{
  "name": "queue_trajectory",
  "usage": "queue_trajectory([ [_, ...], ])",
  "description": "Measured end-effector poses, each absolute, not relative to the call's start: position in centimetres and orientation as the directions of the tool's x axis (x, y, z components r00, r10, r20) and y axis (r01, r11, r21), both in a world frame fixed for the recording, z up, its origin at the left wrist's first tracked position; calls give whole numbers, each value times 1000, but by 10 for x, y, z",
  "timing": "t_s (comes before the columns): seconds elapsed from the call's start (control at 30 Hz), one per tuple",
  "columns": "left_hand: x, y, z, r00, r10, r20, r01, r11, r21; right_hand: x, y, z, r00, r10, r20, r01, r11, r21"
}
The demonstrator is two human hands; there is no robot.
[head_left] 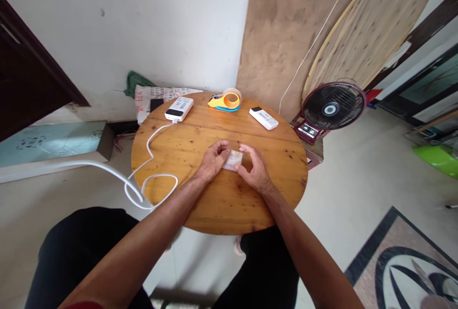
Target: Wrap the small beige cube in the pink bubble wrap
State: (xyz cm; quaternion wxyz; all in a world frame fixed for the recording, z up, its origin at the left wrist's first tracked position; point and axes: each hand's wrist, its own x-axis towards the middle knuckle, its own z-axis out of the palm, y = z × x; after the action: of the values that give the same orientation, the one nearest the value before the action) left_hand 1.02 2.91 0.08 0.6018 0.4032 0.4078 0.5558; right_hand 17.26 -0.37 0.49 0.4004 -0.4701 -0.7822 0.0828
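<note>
A small clear plastic case [234, 159] with whitish contents lies on the round wooden table [222, 209], between my two hands. My left hand [213, 157] is at its left side, thumb on the case's edge and fingers curved past its far left corner. On the other side, my right hand [255, 168] has its thumb against the case's near right edge. The fingers of that hand are apart from the thumb, with the forefinger reaching near the far right corner. What the case contains is too small to tell.
At the table's back stand a white power bank [181, 108] with a white cable [148, 144], an orange and blue tape dispenser [226, 101] and a second power bank [264, 118]. A dark fan [329, 108] is beyond the right edge.
</note>
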Motion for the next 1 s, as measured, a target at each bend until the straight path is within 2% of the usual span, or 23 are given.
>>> queue_trajectory([
  [0.17,5,35,2,-99,985,-142,-460,81,884,176,-4,4,-106,789,606,637,522,-568],
  [0.3,2,36,4,-137,976,-170,-495,81,865,177,0,0,-18,796,605,617,485,-620],
  [0.53,3,34,7,-143,972,-186,-500,91,861,178,6,-2,27,798,602,613,462,-640],
  [1.0,5,33,5,-115,983,-144,-446,78,892,177,2,0,7,809,587,552,487,-677],
])
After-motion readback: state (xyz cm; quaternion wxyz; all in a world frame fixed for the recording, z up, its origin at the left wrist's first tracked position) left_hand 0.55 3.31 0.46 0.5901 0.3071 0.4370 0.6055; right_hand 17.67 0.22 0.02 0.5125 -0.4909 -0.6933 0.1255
